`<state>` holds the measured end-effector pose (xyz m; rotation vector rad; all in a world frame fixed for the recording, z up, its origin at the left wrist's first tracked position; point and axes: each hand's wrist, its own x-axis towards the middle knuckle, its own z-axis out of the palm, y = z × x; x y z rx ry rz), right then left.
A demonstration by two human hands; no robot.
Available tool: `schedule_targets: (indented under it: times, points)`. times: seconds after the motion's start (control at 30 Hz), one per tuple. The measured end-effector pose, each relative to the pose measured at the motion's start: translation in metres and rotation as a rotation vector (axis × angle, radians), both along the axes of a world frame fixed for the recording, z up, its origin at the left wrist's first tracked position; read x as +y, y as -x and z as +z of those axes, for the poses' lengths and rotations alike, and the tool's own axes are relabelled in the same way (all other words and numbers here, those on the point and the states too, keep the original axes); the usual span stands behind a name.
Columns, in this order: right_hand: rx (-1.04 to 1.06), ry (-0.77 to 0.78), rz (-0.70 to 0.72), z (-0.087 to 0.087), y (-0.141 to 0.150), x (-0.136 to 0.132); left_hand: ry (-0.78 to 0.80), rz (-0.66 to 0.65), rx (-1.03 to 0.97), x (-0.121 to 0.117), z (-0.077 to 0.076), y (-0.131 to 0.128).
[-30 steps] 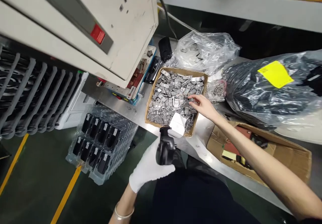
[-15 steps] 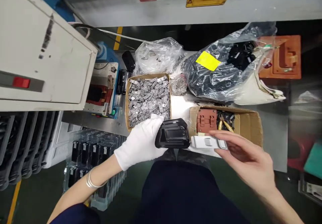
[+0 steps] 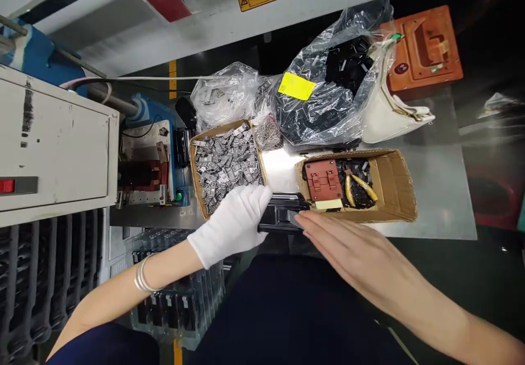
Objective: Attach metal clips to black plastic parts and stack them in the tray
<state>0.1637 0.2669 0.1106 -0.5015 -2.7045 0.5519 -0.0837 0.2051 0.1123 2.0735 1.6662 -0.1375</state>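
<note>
Head view: the gloved left hand (image 3: 232, 225) grips a black plastic housing (image 3: 281, 217) at the near edge of the counter (image 3: 430, 190), just in front of the cardboard box of metal clips (image 3: 225, 162). The bare right hand (image 3: 348, 250) lies flat, fingers stretched, fingertips pressing on the housing's right side; I cannot tell whether it holds anything.
</note>
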Motion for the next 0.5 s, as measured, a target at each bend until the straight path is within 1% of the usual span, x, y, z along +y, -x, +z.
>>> schedule_targets:
  times: [0.1, 0.17, 0.2, 0.3, 0.43, 0.47, 0.5]
  points:
    - [-0.005, -0.065, -0.001, 0.004, 0.014, -0.012, -0.039, -0.101, 0.063, 0.003, -0.008, -0.006]
    - [0.012, -0.03, -0.007, 0.002, 0.017, -0.013, -0.07, -0.117, 0.07, 0.003, -0.012, -0.008]
    - [0.032, 0.014, -0.014, -0.001, 0.016, -0.011, -0.089, -0.111, 0.063, 0.003, -0.014, -0.007]
    - [0.129, 0.151, -0.027, -0.017, 0.008, 0.0, -0.174, -0.065, 0.021, 0.001, -0.014, -0.005]
    - [0.256, 0.116, -0.049, -0.042, 0.006, 0.009, -0.259, -0.012, 0.0, -0.003, -0.011, -0.003]
    - [0.295, 0.13, -0.071, -0.047, 0.007, 0.008, -0.267, -0.001, 0.0, -0.004, -0.011, -0.003]
    - [0.336, 0.18, -0.118, -0.052, 0.01, 0.005, -0.279, 0.006, 0.002, -0.004, -0.012, -0.003]
